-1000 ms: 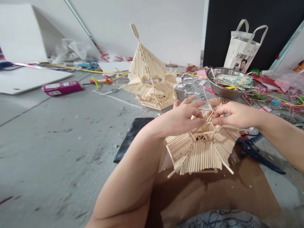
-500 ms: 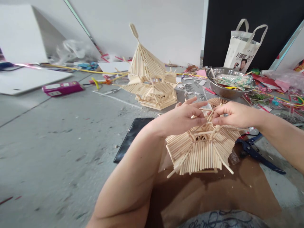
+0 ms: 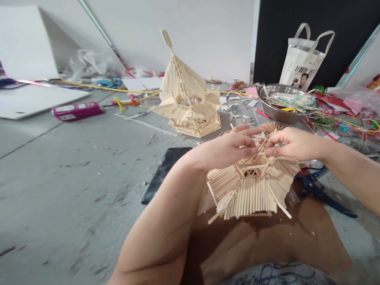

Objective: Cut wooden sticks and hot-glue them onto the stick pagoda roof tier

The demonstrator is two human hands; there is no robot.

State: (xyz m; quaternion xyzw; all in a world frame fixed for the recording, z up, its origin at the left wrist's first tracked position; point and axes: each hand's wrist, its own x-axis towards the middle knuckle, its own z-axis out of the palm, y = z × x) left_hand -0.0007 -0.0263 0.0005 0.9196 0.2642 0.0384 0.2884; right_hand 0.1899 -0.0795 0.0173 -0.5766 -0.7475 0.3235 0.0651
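A roof model built of thin wooden sticks (image 3: 252,196) lies in front of me, its slats fanning out around a raised frame. My left hand (image 3: 233,147) reaches over its far left side. Its thumb and forefinger pinch a wooden stick at the top, while the other fingers stretch out. From the right, my right hand (image 3: 286,142) closes thumb and fingertips on a stick (image 3: 261,145) of the same upper frame, close to the left fingertips. The fingers partly hide the joint there.
Behind stands a taller stick pavilion (image 3: 190,99) with a pointed roof. A black phone (image 3: 166,172) lies left of the model, dark blue pliers (image 3: 323,192) to its right. A metal bowl (image 3: 276,113) of sticks, a paper bag (image 3: 305,61) and a purple packet (image 3: 77,111) sit farther back.
Both hands stay at the top of the model. The left hand's outstretched fingers have lowered very slightly; little else differs.
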